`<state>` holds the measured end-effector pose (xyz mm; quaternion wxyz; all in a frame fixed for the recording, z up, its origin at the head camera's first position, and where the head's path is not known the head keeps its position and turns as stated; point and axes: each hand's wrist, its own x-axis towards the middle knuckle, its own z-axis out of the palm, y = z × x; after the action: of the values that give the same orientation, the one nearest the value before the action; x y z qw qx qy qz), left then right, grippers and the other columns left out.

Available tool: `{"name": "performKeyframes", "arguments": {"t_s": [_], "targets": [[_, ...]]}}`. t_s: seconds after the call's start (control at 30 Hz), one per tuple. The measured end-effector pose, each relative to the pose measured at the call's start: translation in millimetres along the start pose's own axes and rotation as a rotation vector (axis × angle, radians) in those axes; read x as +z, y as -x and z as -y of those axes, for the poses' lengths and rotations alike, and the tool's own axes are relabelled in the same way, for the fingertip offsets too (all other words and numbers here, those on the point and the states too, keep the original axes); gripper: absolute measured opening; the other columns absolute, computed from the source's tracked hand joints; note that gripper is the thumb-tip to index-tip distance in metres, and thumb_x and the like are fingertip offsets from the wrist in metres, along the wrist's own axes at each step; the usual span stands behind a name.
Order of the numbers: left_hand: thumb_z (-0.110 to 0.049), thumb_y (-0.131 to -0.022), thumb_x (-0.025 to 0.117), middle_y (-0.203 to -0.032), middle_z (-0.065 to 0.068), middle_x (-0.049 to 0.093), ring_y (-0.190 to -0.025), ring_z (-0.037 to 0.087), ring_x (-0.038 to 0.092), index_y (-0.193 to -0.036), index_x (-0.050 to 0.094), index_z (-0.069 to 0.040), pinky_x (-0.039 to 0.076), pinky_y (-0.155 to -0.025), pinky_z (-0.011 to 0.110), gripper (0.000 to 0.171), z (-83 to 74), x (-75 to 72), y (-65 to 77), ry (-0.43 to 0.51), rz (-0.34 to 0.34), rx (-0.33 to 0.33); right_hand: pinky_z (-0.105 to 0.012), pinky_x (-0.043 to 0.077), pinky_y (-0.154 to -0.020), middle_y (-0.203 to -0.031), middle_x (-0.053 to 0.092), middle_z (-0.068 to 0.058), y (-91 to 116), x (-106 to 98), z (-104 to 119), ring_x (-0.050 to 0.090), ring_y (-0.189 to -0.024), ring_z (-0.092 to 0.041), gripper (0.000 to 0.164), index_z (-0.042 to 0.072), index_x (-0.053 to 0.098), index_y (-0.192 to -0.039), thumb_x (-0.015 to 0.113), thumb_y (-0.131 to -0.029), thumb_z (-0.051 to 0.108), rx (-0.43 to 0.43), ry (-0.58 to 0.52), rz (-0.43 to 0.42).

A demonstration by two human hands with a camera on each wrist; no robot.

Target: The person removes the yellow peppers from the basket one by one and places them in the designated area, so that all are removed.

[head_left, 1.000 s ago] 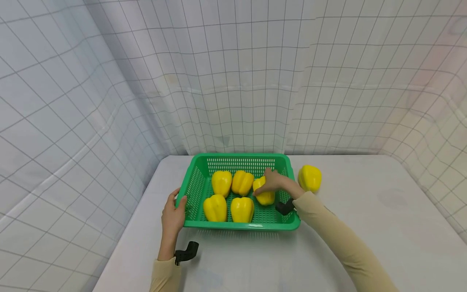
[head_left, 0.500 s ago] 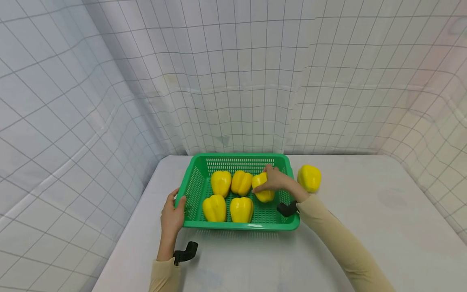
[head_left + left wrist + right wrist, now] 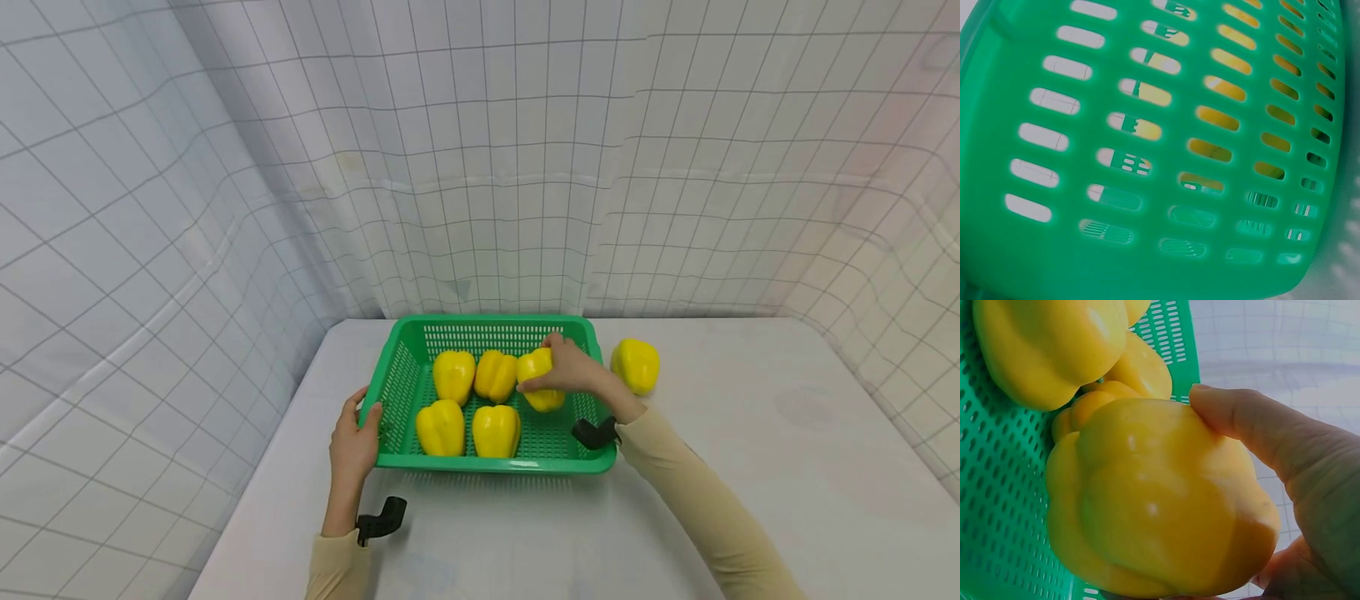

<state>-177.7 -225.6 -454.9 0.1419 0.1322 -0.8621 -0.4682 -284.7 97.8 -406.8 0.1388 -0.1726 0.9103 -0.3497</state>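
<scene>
My right hand [image 3: 568, 369] grips a yellow bell pepper [image 3: 534, 364] over the right part of a green slotted basket [image 3: 495, 464]. In the right wrist view the thumb lies along one side of this pepper [image 3: 1154, 494], and most of the fingers are hidden behind it. My left hand [image 3: 354, 443] holds the basket's left rim, thumb on the inner side and fingers outside. Several other yellow bell peppers sit in the basket, among them a front-left pepper [image 3: 441, 428] and a front-middle pepper [image 3: 497, 432]. Only the basket's slotted wall [image 3: 1166, 144] fills the left wrist view.
Outside the basket, a yellow bell pepper [image 3: 636, 367] lies on the white table [image 3: 765, 433] to the right. A white curtain with a grid pattern [image 3: 495, 167] surrounds the table at the back and sides.
My right hand has raised the gripped pepper a little, away from the basket floor. The left hand and the other peppers stay in place.
</scene>
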Motion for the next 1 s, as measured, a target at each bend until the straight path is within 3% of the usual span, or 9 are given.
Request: {"name": "performKeyframes", "arguments": {"t_s": [0.7, 1.0], "targets": [[-0.028, -0.101, 0.046, -0.115, 0.028, 0.058, -0.089, 0.037, 0.06, -0.143, 0.04, -0.004, 0.046, -0.07, 0.046, 0.049, 1.1, 0.5, -0.7, -0.006, -0.002, -0.004, -0.036, 0.051, -0.07, -0.111, 0.051, -0.018, 18.9, -6.8, -2.3, 0.056, -0.089, -0.027, 0.084, 0.001, 0.033, -0.133, 0.078, -0.076, 0.043, -0.087, -0.123, -0.14], [-0.03, -0.101, 0.045, -0.114, 0.027, 0.058, -0.089, 0.037, 0.06, -0.143, 0.04, -0.004, 0.046, -0.07, 0.046, 0.049, 1.5, 0.8, -1.3, -0.009, -0.003, -0.001, -0.037, 0.051, -0.068, -0.111, 0.054, -0.02, 29.7, -12.4, -5.1, 0.059, -0.086, -0.029, 0.087, 0.005, 0.029, -0.134, 0.078, -0.075, 0.046, -0.058, -0.169, -0.238]]}}
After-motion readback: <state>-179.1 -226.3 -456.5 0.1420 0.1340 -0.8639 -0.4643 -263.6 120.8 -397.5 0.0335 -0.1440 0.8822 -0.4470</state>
